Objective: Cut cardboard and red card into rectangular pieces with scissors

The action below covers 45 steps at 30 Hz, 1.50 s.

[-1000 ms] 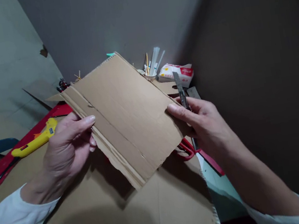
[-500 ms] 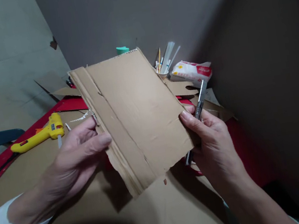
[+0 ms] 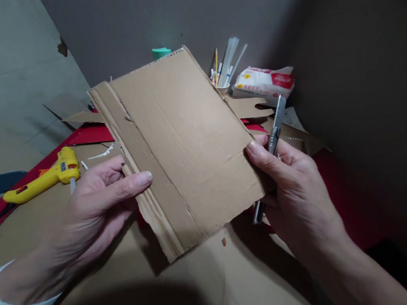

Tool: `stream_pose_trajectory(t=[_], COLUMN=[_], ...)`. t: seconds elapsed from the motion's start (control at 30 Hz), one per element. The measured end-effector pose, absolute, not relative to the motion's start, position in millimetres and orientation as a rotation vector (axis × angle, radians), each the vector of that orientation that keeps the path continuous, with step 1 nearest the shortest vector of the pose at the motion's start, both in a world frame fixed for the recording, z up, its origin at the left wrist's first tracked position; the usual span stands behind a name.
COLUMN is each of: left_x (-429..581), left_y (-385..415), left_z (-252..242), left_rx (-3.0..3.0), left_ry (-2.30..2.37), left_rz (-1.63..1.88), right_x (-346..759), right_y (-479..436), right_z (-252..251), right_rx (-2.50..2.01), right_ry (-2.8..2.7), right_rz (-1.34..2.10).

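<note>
Between my hands a brown piece of cardboard (image 3: pixel 194 143) is held up above the table, tilted, with a crease along its left side and a ragged lower edge. My left hand (image 3: pixel 106 205) pinches its left edge, thumb on the front face and fingers behind. My right hand (image 3: pixel 294 179) grips the lower right edge, thumb on top. That same hand also holds a utility knife (image 3: pixel 278 118), its metal blade end pointing up and away; the knife's middle is hidden by the fingers and cardboard.
A yellow glue gun (image 3: pixel 46 178) lies on the left of the cardboard-covered red table. Behind stand a cup of glue sticks and a pencil (image 3: pixel 228 65), a tissue pack (image 3: pixel 264 82) and cardboard offcuts (image 3: pixel 248 107). A grey wall (image 3: pixel 202 7) rises behind.
The left thumb has slid further onto the front of the cardboard. The cardboard has shifted slightly up and left in view and is still held by both hands.
</note>
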<state>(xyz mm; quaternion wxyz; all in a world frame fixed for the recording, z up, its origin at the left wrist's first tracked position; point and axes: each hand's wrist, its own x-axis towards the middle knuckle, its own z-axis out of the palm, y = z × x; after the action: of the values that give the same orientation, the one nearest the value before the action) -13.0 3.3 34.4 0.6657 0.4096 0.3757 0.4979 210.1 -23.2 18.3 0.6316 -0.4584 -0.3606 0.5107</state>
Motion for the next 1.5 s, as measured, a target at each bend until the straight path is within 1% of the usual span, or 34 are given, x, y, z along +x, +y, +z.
stream_pose_trajectory(t=[0.3,0.93,1.13,1.27,1.5], left_x=[-12.5,-16.0,-19.1,-22.7,-22.5], left_y=[3.3,10.3,12.6,13.9,14.7], left_z=[32.6,19.9,18.6,14.4,4.2], left_rx=[0.88,0.798,0.792,0.794,0.729], left_ry=[0.822,0.714,0.539,0.451,0.344], left_rz=[1.123,1.024,0.995,0.965,0.893], right_x=[209.9,199.3,183.2,174.6,164.3], right_y=[-20.9,-21.9,-27.3,-32.7,-38.3], right_z=[14.6,3.1,-0.3,2.0,0.4], right_rx=[-1.001,-1.071,-1.027,-1.069,-1.3], right_ry=[-0.766,-0.652,-0.635,-0.622,-0.631], right_rz=[1.263,1.341,1.548,1.536,1.54])
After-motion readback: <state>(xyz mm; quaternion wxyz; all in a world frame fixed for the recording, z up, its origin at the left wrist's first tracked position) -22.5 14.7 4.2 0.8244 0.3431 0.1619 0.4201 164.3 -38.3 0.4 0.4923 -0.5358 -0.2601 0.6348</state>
